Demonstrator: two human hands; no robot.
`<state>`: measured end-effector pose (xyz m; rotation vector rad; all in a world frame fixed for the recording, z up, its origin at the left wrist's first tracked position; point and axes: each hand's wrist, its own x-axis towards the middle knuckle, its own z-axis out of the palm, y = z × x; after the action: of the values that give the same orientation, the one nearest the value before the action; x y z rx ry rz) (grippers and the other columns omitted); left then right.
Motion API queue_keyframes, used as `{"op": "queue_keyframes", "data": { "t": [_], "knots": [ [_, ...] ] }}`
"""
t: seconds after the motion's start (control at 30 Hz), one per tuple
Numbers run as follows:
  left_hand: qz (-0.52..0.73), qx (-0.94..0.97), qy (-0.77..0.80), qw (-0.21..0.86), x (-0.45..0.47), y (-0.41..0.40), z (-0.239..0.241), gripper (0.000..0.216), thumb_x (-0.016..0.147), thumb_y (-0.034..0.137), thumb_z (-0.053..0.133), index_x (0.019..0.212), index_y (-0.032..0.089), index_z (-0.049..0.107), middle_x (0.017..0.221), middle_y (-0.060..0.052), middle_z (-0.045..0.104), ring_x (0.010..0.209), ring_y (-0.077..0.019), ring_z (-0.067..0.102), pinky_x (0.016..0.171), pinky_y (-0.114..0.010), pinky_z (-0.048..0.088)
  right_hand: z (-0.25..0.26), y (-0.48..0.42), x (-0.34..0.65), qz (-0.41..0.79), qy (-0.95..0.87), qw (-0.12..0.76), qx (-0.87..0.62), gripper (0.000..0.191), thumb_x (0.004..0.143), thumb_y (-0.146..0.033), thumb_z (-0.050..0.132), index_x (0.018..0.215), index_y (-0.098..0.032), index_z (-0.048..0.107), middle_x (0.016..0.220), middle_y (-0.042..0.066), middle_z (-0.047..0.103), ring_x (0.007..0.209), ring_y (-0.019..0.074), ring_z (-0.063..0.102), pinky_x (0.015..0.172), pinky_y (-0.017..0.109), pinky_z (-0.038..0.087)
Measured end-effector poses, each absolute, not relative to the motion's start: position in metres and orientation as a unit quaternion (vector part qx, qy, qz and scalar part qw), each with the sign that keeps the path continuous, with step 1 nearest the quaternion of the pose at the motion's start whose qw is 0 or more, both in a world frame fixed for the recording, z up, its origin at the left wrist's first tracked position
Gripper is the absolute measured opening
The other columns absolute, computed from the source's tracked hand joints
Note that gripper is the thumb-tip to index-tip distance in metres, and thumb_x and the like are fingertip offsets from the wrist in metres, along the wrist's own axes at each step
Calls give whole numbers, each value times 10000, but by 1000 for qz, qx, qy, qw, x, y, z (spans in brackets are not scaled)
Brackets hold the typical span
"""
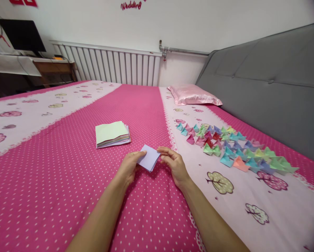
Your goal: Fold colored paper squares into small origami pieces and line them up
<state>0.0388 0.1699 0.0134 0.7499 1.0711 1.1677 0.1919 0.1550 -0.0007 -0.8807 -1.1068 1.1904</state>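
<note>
A small lilac sheet of folded paper (148,158) is held just above the bed, with layered edges showing along its lower right side. My left hand (129,167) grips its left corner, thumb on top and the other fingers mostly hidden underneath. At the right corner, the thumb and fingertips of my right hand (175,166) close in on the paper's edge. Left of and beyond my hands lies a stack of coloured paper sheets (111,132), pale green on top. Several rows of small folded paper boats (226,160) in many colours stand to the right.
A pink polka-dot bedspread (75,168) with pale printed bands covers the bed. Beyond the boats are a pink satin pillow (193,94) and a grey padded headboard (267,66). A white radiator (112,64) lines the far wall, and a monitor (22,35) stands on a desk at far left.
</note>
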Motion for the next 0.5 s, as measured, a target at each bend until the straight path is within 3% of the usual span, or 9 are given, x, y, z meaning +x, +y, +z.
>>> {"op": "queue_keyframes", "data": {
  "t": [0.2,0.5],
  "knots": [
    [509,324,474,641,39,169,14,171,602,227,699,678,80,658,605,-46,637,516,-106,541,484,-194,405,-1,156,191,487,-491,605,-396,154,680,-188,586,796,-207,685,1035,31,596,934,174,549,841,305,415],
    [499,317,477,650,38,168,15,178,611,222,693,690,66,664,628,-67,649,527,-115,556,492,-205,422,-1,155,192,459,-518,600,-402,110,709,-247,606,780,-213,683,1027,37,588,951,183,549,809,297,428]
  ]
}}
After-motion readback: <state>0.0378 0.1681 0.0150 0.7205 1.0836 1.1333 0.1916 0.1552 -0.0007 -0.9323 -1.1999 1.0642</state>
